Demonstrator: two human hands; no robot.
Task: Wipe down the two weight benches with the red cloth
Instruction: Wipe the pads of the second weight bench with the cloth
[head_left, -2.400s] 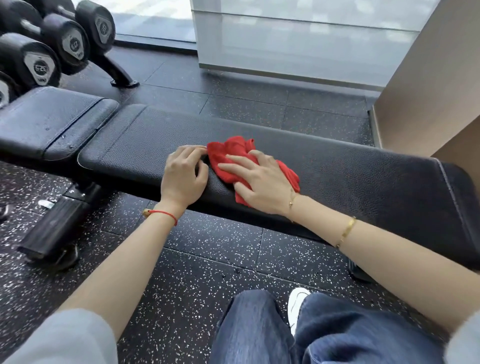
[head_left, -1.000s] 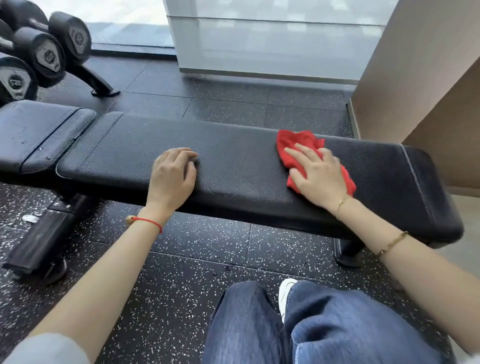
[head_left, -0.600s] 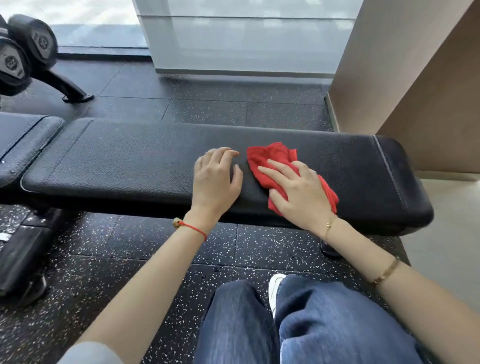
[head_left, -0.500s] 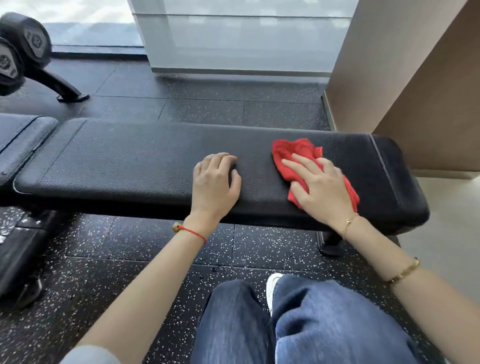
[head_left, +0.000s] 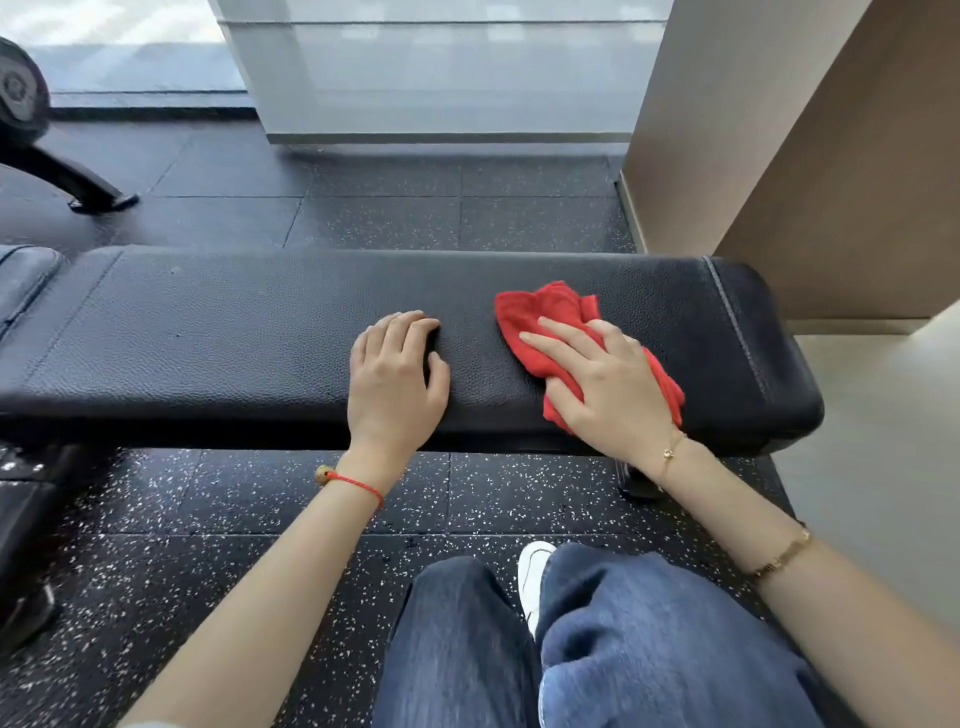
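At the far left edge, the end of a second padded bench (head_left: 23, 280) shows, with no hand on it; it appears to be the one left to wipe. The long black bench (head_left: 234, 332) fills the middle. The left hand (head_left: 396, 387) rests on its pad near the middle, fingers loosely bent, its grip holding nothing, bracing the person. Just to the right, and apart from it, the red cloth (head_left: 545, 322) lies bunched on the pad toward the right end. The right hand (head_left: 605, 384) presses it flat with spread, straight fingers; this grip is wide, pushing rather than clenching.

The step in hand is wiping the long bench's right portion. The next move likely calls for carrying the cloth on to the stitched right end, then over the front edge.

Half a second ago the cloth sat slightly nearer that right end; it has swept back a little toward the left hand, which has stayed planted.
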